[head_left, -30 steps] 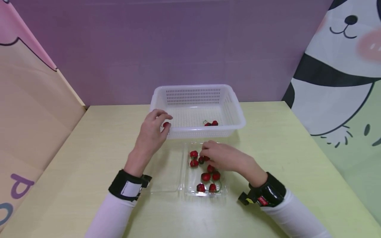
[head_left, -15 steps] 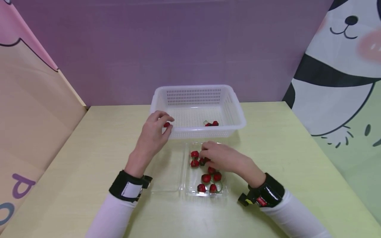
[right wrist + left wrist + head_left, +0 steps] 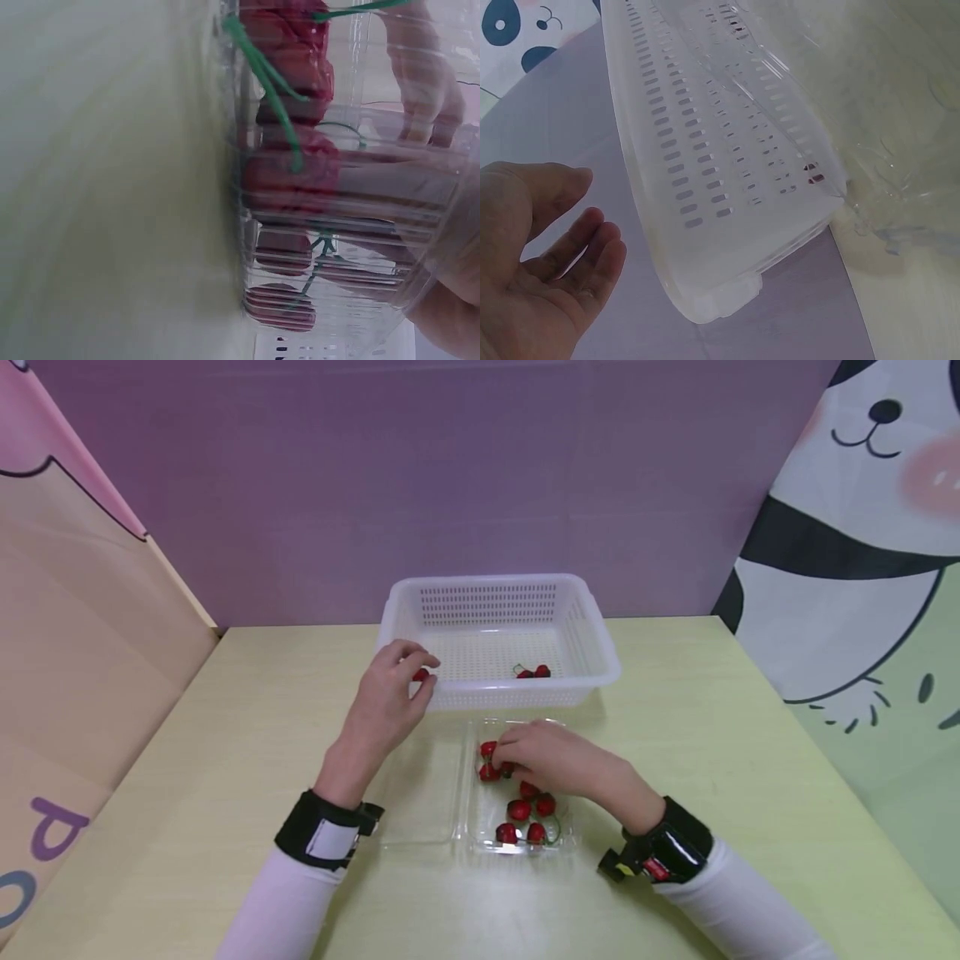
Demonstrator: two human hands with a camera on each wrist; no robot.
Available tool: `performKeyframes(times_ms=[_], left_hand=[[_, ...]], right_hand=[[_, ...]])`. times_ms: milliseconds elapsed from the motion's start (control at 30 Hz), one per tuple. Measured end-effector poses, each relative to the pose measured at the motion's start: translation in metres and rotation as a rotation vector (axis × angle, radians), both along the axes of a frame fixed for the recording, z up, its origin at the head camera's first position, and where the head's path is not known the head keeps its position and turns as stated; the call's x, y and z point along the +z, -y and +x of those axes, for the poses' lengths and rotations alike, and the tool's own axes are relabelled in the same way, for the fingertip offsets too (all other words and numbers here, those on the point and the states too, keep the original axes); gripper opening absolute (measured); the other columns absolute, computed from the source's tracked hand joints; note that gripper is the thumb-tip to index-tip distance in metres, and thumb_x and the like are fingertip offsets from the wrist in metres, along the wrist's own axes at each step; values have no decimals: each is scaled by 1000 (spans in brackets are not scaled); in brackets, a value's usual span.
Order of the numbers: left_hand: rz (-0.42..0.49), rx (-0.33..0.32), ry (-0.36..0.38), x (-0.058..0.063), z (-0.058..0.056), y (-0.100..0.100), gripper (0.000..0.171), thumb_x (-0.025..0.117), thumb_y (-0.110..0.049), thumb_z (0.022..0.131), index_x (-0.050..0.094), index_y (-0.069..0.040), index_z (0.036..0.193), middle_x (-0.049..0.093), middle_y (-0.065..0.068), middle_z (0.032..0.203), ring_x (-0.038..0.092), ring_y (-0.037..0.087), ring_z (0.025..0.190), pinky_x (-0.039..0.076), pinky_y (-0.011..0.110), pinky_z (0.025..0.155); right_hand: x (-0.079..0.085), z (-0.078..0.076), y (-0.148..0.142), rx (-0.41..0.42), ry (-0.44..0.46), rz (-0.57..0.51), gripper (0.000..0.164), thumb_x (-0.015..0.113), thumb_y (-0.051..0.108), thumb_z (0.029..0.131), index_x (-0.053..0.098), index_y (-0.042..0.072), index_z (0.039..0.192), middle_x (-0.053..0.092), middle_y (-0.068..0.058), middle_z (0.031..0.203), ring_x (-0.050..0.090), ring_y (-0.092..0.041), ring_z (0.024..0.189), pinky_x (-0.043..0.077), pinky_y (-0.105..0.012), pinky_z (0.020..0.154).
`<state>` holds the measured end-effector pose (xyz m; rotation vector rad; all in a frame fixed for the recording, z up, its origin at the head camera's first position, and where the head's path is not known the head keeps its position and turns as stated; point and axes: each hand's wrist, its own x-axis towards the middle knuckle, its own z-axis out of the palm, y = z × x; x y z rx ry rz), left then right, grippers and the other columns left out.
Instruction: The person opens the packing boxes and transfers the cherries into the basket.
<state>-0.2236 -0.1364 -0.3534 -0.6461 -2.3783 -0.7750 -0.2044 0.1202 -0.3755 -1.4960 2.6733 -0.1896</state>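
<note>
My left hand (image 3: 382, 697) hovers at the front left of a white slotted plastic basket (image 3: 517, 693). Its thumb and fingers are loosely bent and apart, with nothing between them in the left wrist view. A red cherry (image 3: 421, 675) in the basket shows through that gap in the head view. My right hand (image 3: 555, 758) reaches down into a clear plastic clamshell box (image 3: 487, 818) among red cherries (image 3: 518, 810) with green stems (image 3: 274, 90). Its fingertips are at the cherries near the box's far end, mostly hidden; I cannot tell whether they grip one.
The clamshell's clear lid (image 3: 420, 793) lies opened flat to the left of the box. More cherries (image 3: 542, 672) sit in the basket near its front right. Behind the pale wooden table (image 3: 225, 760) stands a purple wall (image 3: 480, 485).
My right hand has shifted slightly left and toward me over the box, covering more of the cherries there. The left hand has barely moved.
</note>
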Motion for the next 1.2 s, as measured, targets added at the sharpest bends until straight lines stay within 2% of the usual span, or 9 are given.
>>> performKeyframes(times_ms=[300, 700, 933, 1200], left_hand=[[1, -7, -7, -1, 1, 0, 13, 73, 3, 90, 72, 4, 103, 62, 16, 108, 64, 29, 96, 58, 36, 81], [-14, -19, -21, 2, 5, -1, 11, 74, 1, 91, 72, 3, 102, 62, 15, 106, 66, 29, 95, 59, 36, 80], [-23, -30, -37, 1, 5, -1, 10, 74, 1, 91, 72, 4, 101, 62, 15, 105, 65, 28, 95, 58, 36, 80], [-28, -56, -66, 0, 6, -2, 10, 73, 1, 90, 72, 3, 100, 63, 14, 102, 62, 28, 94, 56, 36, 80]], right_hand=[[-1, 0, 1, 1, 17, -16, 13, 79, 8, 89, 70, 12, 99, 65, 4, 89, 61, -13, 80, 56, -31, 76], [2, -3, -2, -16, 65, -65, 15, 77, 8, 91, 70, 12, 103, 65, 5, 92, 61, -13, 82, 55, -31, 77], [8, -4, -7, 35, 44, -118, 14, 75, 7, 92, 71, 11, 105, 66, 5, 93, 61, -11, 83, 55, -30, 78], [16, -5, -13, 31, 32, -171, 14, 76, 7, 91, 71, 10, 104, 66, 4, 91, 63, -18, 82, 55, -31, 76]])
